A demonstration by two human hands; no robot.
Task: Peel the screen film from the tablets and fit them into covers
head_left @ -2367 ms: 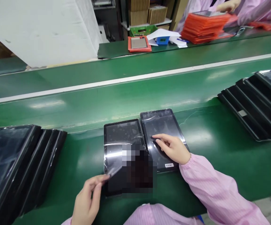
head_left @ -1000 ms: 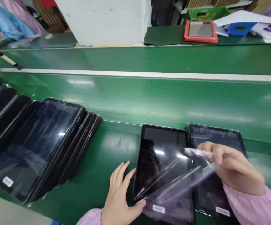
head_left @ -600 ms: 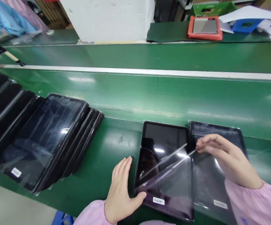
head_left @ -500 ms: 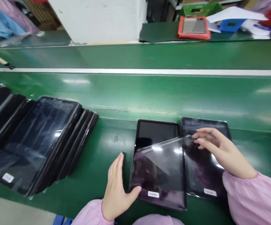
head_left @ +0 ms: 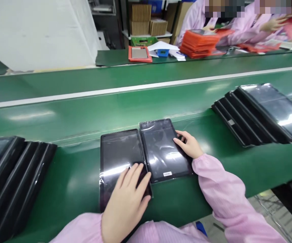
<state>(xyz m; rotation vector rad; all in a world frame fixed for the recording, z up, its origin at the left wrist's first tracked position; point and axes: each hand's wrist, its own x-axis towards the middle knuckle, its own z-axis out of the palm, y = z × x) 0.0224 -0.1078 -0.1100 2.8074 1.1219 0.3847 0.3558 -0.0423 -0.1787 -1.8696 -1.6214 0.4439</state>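
Two black tablets in clear film lie side by side on the green bench. Across the lower part of the left tablet (head_left: 119, 152) rests my left hand (head_left: 127, 202), palm down with its fingers spread, hiding that corner. My right hand (head_left: 189, 145) grips the right edge of the right tablet (head_left: 162, 148), its thumb on the screen side and its other fingers at the edge, partly hidden. This tablet sits slightly turned and a bit farther from me. A small white label (head_left: 167, 174) shows near its bottom edge.
Leaning stacks of black tablets stand at the left (head_left: 22, 175) and the right (head_left: 257, 114) of the green bench (head_left: 67, 168). Beyond a raised ledge are a red-framed device (head_left: 140, 54), a red stack (head_left: 199, 44) and co-workers in pink sleeves (head_left: 249, 23).
My view has swung right, bringing the right stack and co-workers into sight. My right hand has left the clear film and moved to the right tablet's edge. My left hand now lies on the left tablet.
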